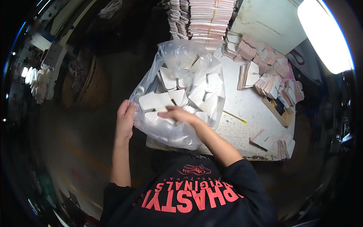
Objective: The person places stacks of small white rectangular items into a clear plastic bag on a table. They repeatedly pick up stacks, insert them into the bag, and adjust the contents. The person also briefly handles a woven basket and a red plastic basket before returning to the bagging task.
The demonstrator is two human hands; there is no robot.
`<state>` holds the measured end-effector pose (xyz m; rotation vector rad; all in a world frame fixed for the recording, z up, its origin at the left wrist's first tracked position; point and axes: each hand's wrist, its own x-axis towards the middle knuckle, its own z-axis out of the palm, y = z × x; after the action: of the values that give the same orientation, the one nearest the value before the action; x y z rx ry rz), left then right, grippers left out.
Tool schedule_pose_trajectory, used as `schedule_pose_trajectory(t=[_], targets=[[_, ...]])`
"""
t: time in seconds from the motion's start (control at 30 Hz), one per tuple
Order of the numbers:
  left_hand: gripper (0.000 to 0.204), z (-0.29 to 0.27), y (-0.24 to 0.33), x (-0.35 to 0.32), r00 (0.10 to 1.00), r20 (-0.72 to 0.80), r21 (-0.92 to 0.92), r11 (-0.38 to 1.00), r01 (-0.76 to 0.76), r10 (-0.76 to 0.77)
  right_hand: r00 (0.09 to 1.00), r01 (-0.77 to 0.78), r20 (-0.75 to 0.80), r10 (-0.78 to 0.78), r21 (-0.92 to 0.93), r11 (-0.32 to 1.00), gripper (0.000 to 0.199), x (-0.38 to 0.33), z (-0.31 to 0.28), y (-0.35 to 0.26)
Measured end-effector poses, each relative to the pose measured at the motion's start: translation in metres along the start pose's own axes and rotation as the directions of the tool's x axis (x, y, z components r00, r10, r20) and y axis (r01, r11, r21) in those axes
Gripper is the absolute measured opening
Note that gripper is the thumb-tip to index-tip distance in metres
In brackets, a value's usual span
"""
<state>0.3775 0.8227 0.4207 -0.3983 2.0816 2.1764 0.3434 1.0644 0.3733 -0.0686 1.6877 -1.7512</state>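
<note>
A large clear plastic bag (217, 113) stands at the table's left side, its mouth facing me. Bundles of white, insole-shaped pieces (158, 100) fill it, several bound with narrow dark bands. My left hand (126, 115) is closed on the bag's left rim, with the film bunched between thumb and fingers. Inside the mouth, my right hand (180, 114) reaches leftward, its fingers bent over a bundle of white pieces (159, 118) at the near side. The undersides of its fingers are partly hidden.
Tall stacks of pink-and-white pieces (210, 22) rise behind the bag. More bundles (261, 56) crowd the right of the white table (236, 109), near a small open box (278, 111). A yellow strip (235, 116) lies beside the bag. A wicker basket (89, 85) stands at left.
</note>
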Motion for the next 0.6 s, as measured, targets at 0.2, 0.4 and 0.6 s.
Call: schedule_pose_trajectory(t=[0.2, 0.4, 0.6], targets=[[0.023, -0.005, 0.009, -0.006, 0.977, -0.002, 0.068, 0.975, -0.212, 0.213, 0.999, 0.03, 0.031, -0.017, -0.469, 0.883, 0.091, 0.016, 0.032, 0.033], [0.024, -0.001, 0.024, -0.013, 0.979, -0.063, 0.17, 0.969, -0.181, 0.194, 0.948, -0.067, -0.271, -0.164, -0.678, 0.732, 0.079, 0.028, 0.073, 0.06], [0.026, 0.015, 0.045, -0.013, 0.98, 0.055, 0.155, 0.968, -0.196, 0.19, 0.833, -0.031, -0.181, -0.523, -0.959, 0.283, 0.063, 0.016, 0.075, 0.063]])
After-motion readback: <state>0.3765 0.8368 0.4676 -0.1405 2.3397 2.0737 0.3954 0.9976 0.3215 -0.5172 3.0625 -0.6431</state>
